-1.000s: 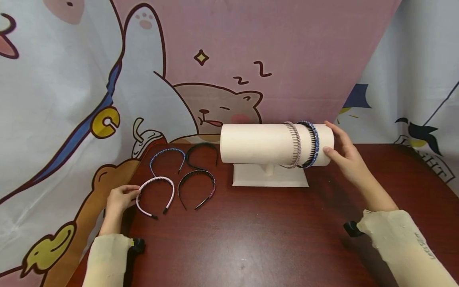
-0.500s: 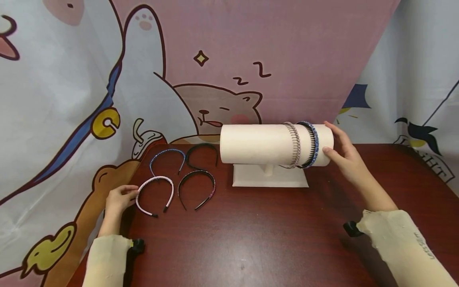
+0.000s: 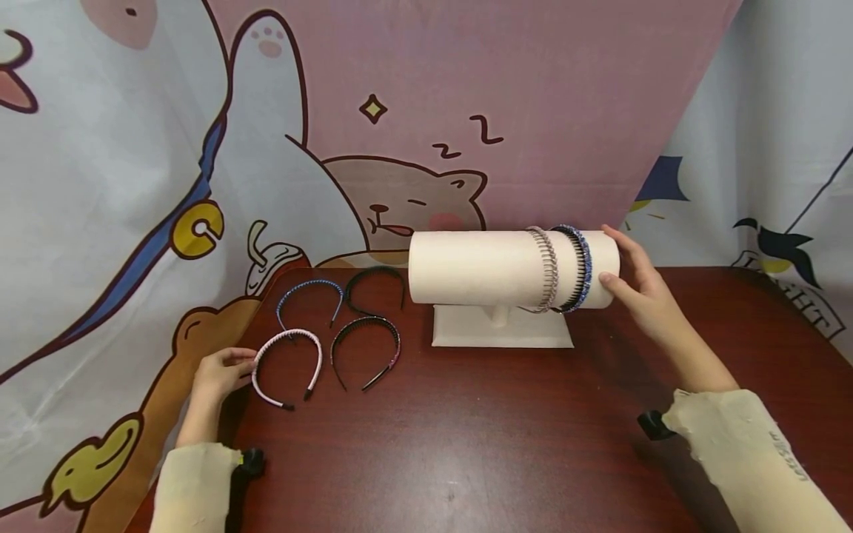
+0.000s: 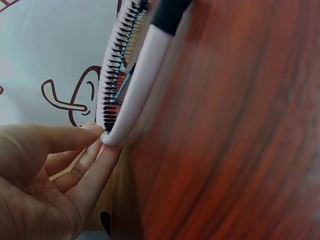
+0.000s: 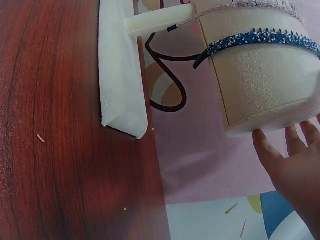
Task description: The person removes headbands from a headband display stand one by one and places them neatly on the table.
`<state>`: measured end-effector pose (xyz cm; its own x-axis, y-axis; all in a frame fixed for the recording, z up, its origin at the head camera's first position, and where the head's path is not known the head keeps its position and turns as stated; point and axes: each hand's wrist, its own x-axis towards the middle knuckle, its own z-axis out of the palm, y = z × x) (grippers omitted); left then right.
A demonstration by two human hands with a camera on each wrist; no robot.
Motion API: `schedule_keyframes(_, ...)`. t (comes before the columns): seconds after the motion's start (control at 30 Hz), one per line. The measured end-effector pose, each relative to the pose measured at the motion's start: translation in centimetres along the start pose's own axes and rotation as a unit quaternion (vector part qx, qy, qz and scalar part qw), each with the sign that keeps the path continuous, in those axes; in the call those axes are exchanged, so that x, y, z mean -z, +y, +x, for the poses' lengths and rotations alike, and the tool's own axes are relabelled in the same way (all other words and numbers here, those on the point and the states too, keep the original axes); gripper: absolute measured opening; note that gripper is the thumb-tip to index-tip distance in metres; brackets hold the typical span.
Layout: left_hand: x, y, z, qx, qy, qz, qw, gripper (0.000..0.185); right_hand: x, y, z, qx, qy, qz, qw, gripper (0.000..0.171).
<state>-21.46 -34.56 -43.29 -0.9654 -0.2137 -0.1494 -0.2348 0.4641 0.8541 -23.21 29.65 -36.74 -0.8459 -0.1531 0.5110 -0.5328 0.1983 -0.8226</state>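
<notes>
we see the left hand at about 8 o'clock on the table, its fingertips pinching the curve of the pink headband, which lies flat on the wood at the near left of the loose group. the right hand sits at 3 o'clock against the end of the white roll stand; its fingers are straight and spread, steadying the end rather than clutching it.

the risks, as we judge them: the pinch on the pink headband is thin, only at the tips, so the band could slip or spring out when lifted. its open ends point toward 5 o'clock, close to the black toothed headband, and a careless drag might catch those teeth and pull that band along. the stand rests on a narrow post over a flat base, so a hard push from the right hand could tip or slide it, and the bands already on it could shift toward the open end.

we count four headbands lying on the table: the pink one, the black toothed one just beside it at 3 o'clock, a blue headband behind at 12 o'clock, and a plain black headband beside that. two more ride on the roll: a silver headband and a blue beaded headband, side by side near the right end. one stand, two hands.
</notes>
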Motion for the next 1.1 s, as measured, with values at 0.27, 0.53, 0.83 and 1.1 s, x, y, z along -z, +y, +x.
schedule_keyframes(0.27, 0.21, 0.41, -0.6, 0.012, -0.042, -0.025, 0.9987, 0.03, 0.05, 0.03, 0.03, -0.005, 0.0, -0.005, 1.0, 0.065)
schedule_keyframes(0.53, 0.46, 0.4, -0.82, 0.028, -0.095, -0.022, 0.9948, 0.025, 0.12, 0.14, 0.05, -0.001, 0.002, -0.008, 1.0, 0.065)
schedule_keyframes(0.83, 0.09, 0.65, -0.16, 0.021, -0.047, 0.002, 0.9987, 0.03, 0.08, 0.13, -0.07, -0.008, 0.0, -0.004, 1.0, 0.066)
schedule_keyframes(1.1, 0.02, 0.72, -0.08, 0.015, -0.034, -0.002, 0.9993, 0.032, 0.17, -0.01, -0.07, -0.013, 0.001, -0.019, 1.0, 0.066)
